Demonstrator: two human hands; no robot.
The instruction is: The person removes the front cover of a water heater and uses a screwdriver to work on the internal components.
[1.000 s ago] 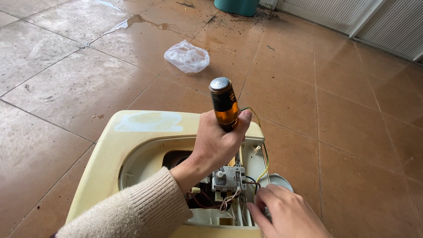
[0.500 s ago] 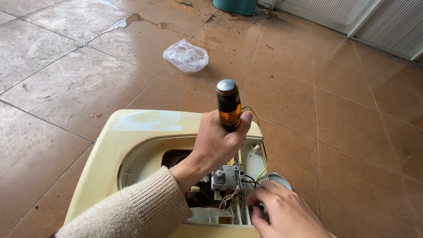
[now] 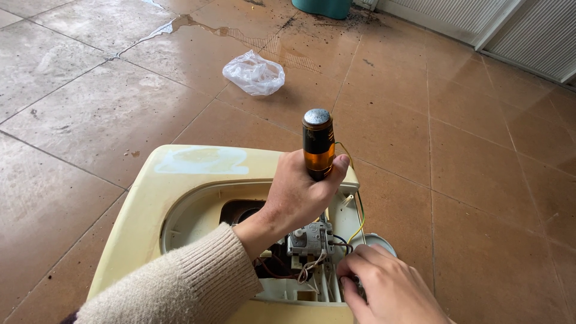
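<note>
- The left hand [image 3: 297, 195] is wrapped around the amber handle of a screwdriver [image 3: 317, 144]; its fingers are pressed together around the lower part of the handle, and the thumb lies along the side; the handle stands nearly upright, with its grey cap at the top, and the shaft goes down behind the hand (the tip is hidden).
- The screwdriver is above the right side of a cream plastic housing [image 3: 180, 180], which lies on the floor [image 3: 480, 150]; inside the opening of the housing sits a small grey switch part [image 3: 309, 240], with thin wires around it.
- The right hand [image 3: 384, 288] is at the near right corner of the housing; its fingers are curled and close together on the wires just beside the grey part; I cannot tell if they pinch something.
- A yellow-green wire [image 3: 360, 210] runs along the right edge of the housing; a round grey piece [image 3: 379, 241] shows just behind the right hand.
- A beige knitted sleeve [image 3: 174, 288] covers the left forearm.
- Farther away on the tiled floor lies a crumpled clear plastic bag [image 3: 255, 73]; a wet streak [image 3: 198, 24] runs across the tiles beyond it.
</note>
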